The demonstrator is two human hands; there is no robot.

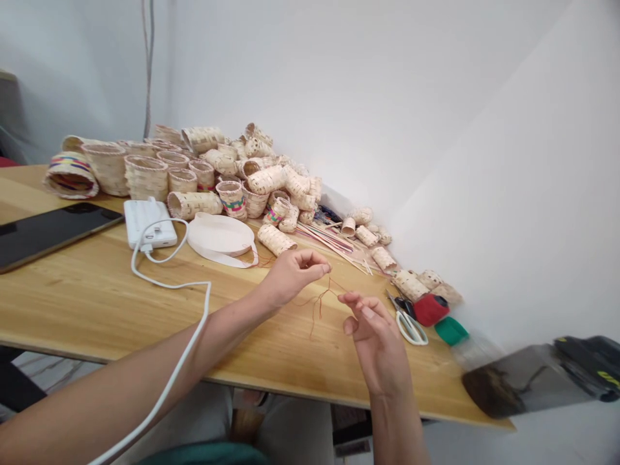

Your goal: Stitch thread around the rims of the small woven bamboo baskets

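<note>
My left hand (303, 271) is raised over the middle of the wooden table, thumb and fingertips pinched on a thin reddish thread (320, 296). The tangled thread hangs below the pinch, with loose ends dangling. To its right, my right hand (375, 326) is held palm inward with its fingers apart and slightly bent. One strand runs to its fingertips, but the fingers are not closed on it. A small woven cylinder (276, 239) lies just behind my left hand.
Many woven baskets (145, 175) are piled at the back. A phone (53, 229), a white power bank (150, 223) with a cable, and a white ribbon roll (220, 237) lie left. Scissors (411, 328), a red spool (431, 310) and a dark-lidded container (537, 381) are right.
</note>
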